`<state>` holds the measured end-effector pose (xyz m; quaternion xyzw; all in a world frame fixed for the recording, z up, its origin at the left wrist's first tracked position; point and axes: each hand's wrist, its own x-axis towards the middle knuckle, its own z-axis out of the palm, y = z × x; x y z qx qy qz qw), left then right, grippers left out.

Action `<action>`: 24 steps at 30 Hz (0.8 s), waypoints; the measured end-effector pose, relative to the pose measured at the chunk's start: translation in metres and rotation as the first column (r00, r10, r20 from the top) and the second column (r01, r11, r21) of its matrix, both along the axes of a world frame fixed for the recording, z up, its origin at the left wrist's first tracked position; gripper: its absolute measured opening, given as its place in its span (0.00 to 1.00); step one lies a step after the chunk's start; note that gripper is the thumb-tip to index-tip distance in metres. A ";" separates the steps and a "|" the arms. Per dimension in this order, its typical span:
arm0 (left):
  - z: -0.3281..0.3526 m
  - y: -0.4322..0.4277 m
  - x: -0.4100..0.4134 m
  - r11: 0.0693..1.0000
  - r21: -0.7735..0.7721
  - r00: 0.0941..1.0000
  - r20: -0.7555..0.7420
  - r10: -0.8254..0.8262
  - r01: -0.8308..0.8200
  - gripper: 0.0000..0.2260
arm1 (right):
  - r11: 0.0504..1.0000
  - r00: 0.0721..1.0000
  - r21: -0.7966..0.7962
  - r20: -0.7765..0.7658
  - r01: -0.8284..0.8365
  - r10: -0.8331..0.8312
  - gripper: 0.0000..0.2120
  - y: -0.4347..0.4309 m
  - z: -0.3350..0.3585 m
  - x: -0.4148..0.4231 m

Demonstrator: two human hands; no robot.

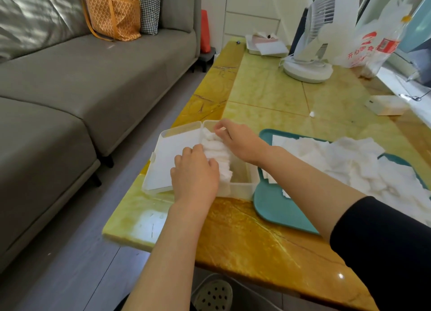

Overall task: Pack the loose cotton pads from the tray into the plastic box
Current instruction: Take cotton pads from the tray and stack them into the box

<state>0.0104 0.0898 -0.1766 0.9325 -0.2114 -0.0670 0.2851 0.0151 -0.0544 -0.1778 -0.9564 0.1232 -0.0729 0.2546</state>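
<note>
A clear plastic box (242,186) lies open near the table's left edge, its white lid (168,159) folded flat to the left. A row of white cotton pads (215,148) stands inside the box. My left hand (194,173) presses on the near end of that row. Over the far end, my right hand (235,139) rests with fingers closed on the pads. To the right, a teal tray (272,206) holds a loose heap of cotton pads (349,161).
The yellow marble table (245,236) carries a white desk fan (312,42), a plastic shopping bag (373,42), a small white box (384,104) and a far tray of papers (265,46). A grey sofa (81,82) stands left across a narrow floor gap.
</note>
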 end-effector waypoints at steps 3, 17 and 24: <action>0.001 -0.001 0.001 1.000 0.007 1.000 -0.011 0.002 -0.002 0.18 | 0.999 1.000 -0.036 0.017 -0.009 0.010 0.10 -0.002 -0.001 -0.001; 0.003 -0.027 -0.036 0.926 -0.091 0.872 0.380 -0.308 0.367 0.14 | 0.904 0.938 -0.269 0.197 0.333 -0.286 0.12 -0.043 -0.001 -0.108; -0.012 -0.047 -0.073 0.777 0.384 0.667 0.403 -0.627 0.499 0.14 | 0.928 0.932 -0.241 -0.157 0.285 -0.327 0.24 -0.058 -0.032 -0.156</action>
